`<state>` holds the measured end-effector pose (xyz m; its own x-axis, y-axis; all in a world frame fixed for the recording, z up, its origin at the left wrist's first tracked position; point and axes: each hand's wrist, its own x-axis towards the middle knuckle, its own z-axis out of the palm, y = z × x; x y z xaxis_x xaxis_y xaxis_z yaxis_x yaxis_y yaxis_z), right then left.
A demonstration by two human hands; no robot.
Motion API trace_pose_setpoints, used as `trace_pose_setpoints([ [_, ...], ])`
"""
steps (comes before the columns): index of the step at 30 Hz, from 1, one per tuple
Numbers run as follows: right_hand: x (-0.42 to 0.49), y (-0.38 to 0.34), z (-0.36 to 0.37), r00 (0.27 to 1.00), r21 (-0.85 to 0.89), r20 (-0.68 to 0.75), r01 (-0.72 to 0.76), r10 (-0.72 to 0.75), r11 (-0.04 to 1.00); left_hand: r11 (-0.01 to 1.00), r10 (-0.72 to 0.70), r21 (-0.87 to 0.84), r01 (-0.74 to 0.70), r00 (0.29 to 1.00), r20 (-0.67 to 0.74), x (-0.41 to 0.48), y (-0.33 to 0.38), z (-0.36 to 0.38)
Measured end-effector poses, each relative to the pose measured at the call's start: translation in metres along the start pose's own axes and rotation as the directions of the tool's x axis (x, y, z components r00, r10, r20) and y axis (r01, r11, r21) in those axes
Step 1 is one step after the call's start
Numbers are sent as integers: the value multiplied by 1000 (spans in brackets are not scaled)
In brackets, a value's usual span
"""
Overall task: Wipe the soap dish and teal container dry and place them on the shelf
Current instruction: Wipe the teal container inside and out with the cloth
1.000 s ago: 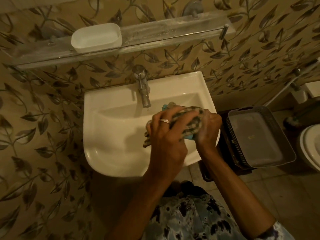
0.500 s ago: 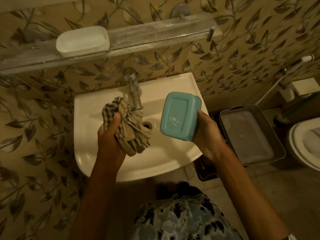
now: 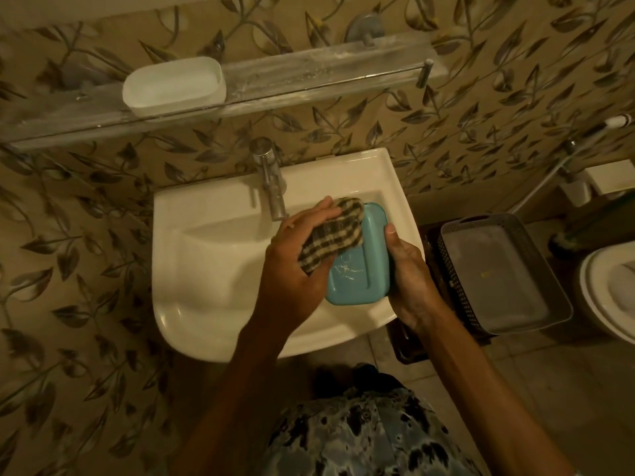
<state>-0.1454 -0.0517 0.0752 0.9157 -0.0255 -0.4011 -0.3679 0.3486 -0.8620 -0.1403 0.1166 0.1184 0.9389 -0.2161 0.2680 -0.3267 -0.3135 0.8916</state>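
Note:
The teal container (image 3: pixel 362 269) is held bottom-up over the right side of the white sink (image 3: pixel 213 269). My right hand (image 3: pixel 409 269) grips its right edge, thumb on top. My left hand (image 3: pixel 292 266) holds a bunched checked cloth (image 3: pixel 331 235) and presses it onto the container's upper left part. The white soap dish (image 3: pixel 173 85) stands on the glass shelf (image 3: pixel 309 80) above the sink, towards the shelf's left end.
A chrome tap (image 3: pixel 271 180) rises at the sink's back, just left of my hands. A grey basket (image 3: pixel 556 269) sits on a dark stand right of the sink. A toilet (image 3: pixel 608 286) shows at the right edge. Leaf-patterned wall tiles lie behind.
My left hand has brought the cloth rightwards from beside the tap onto the teal container. My right hand has lowered the container towards the sink's right side.

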Motion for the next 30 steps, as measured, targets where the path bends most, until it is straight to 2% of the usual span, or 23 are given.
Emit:
trace_pose_setpoints([
  [5,1,-3,2,992,53,-124,19,-12,998,980,56,189,-60,998,28,-26,-5,17],
  [10,6,-8,5,970,104,-241,30,-4,994,992,-11,129,-2,995,103,-63,-7,31],
  [14,4,-7,13,979,112,-201,2,21,994,978,43,200,-56,997,70,-61,-3,30],
  [20,-1,-1,23,996,-15,-85,35,-36,999,943,118,310,-122,993,32,-26,8,22],
  [23,-3,5,26,994,-40,-107,-11,7,999,958,87,275,-77,996,-25,-9,7,17],
  [26,-6,8,26,991,-2,-118,-59,58,998,978,-5,207,26,995,-100,2,2,12],
  [30,-8,8,23,988,56,-131,-77,84,995,991,-98,78,107,988,-117,-4,-3,10],
])
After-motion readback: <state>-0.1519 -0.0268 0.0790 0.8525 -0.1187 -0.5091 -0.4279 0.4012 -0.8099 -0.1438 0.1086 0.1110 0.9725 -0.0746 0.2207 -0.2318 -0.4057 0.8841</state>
